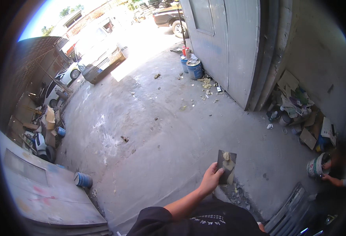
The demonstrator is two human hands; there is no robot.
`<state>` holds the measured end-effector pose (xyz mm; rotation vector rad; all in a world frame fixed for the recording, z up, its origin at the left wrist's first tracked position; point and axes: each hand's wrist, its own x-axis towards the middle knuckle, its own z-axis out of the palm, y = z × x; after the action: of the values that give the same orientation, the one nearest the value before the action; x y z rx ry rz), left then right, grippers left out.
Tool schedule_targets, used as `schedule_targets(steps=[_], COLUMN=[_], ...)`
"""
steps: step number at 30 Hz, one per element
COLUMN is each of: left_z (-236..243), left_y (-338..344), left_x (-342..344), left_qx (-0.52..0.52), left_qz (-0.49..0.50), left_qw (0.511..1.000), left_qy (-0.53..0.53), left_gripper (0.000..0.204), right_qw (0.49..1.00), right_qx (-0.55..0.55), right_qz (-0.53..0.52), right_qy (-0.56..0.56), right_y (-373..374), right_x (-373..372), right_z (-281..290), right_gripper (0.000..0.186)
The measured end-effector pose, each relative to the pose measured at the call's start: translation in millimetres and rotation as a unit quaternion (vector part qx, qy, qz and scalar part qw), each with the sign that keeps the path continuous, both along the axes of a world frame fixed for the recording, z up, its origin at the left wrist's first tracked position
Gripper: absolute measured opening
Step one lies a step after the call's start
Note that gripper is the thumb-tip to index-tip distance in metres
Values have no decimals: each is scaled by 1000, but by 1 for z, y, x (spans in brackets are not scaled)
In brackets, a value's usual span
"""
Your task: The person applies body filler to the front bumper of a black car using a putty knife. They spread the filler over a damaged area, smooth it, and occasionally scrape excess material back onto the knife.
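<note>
Hands: left one (210,179) grips dark plate (227,172) by left side.

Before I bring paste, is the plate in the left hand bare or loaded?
Loaded: a pale lump and smears show on the plate.

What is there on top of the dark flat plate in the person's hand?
On the dark plate sit a yellowish lump and a pale smear near it. The left hand covers part of the plate's left edge; that part and the underside cannot be seen.
</note>
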<state>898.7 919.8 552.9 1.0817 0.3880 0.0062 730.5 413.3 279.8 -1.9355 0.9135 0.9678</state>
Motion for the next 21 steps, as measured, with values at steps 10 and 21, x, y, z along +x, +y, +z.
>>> schedule_targets(steps=[10, 21], left_z=[2, -16], left_y=[61, 26], left_x=[114, 219], left_qx=[1, 34], left_qz=[-12, -38], left_qw=[1000, 998], left_qy=[-18, -40], left_gripper=[29, 26], right_qw=[994, 994], right_qx=[-22, 25], right_qz=[-65, 103], right_qy=[-79, -18], right_y=[113, 50], right_x=[167, 177], right_z=[127, -36], right_gripper=[51, 34])
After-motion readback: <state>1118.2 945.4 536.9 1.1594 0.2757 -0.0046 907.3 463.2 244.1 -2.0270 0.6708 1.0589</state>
